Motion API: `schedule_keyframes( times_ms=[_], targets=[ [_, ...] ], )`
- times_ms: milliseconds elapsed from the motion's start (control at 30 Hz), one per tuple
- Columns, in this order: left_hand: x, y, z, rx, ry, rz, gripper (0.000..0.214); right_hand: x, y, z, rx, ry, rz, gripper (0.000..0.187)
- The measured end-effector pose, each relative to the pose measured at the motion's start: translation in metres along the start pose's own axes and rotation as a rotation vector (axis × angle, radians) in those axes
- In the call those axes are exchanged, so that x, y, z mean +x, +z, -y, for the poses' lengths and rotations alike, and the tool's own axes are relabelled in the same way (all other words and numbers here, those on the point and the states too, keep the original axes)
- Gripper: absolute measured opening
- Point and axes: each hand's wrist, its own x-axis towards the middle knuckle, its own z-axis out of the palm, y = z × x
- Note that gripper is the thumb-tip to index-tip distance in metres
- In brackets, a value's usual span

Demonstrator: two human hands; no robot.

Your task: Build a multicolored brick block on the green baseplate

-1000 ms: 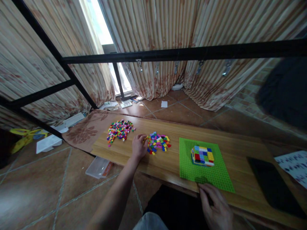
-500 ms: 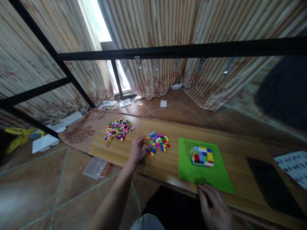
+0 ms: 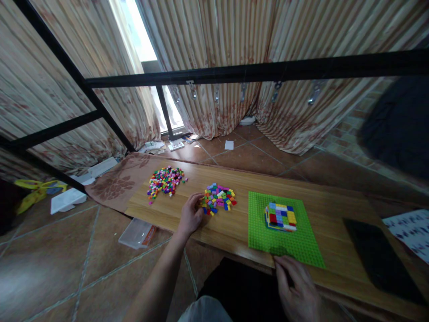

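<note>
the right hand (image 3: 296, 284) is positioned at the near edge of the plate (image 3: 257, 226); its fingers are curled, and whether anything is gripped cannot be told. the plate, a thin square of bright green studded plastic, is laid flat on the table (image 3: 228, 235), which is surfaced in wood grain. the block (image 3: 280, 217), a low box form, is seated near the plate's middle; its top is composed of glossy red, blue, yellow, white and lavender bricks. the left hand (image 3: 191, 213) is set against the left side of the pile (image 3: 219, 197), fingers bent; whether a brick is grasped cannot be told. the pile is formed of loose rectangular bricks. farther left, smaller pieces (image 3: 166, 181) are heaped. beyond, tiled floor (image 3: 248, 145) is bordered by pleated, patterned curtains (image 3: 224, 36).
</note>
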Motion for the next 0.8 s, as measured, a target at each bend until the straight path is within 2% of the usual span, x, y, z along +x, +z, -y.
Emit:
schedule_keyframes(
  times_ms=[267,800],
  targets=[
    [-0.002,0.002,0.001,-0.045,-0.003,0.003,0.049,0.0,0.0,0.002,0.009,0.021,0.0,0.019],
    [0.007,-0.005,0.004,0.155,0.072,0.009,0.013,0.008,0.0,0.013,0.003,0.077,-0.015,0.017]
  ],
)
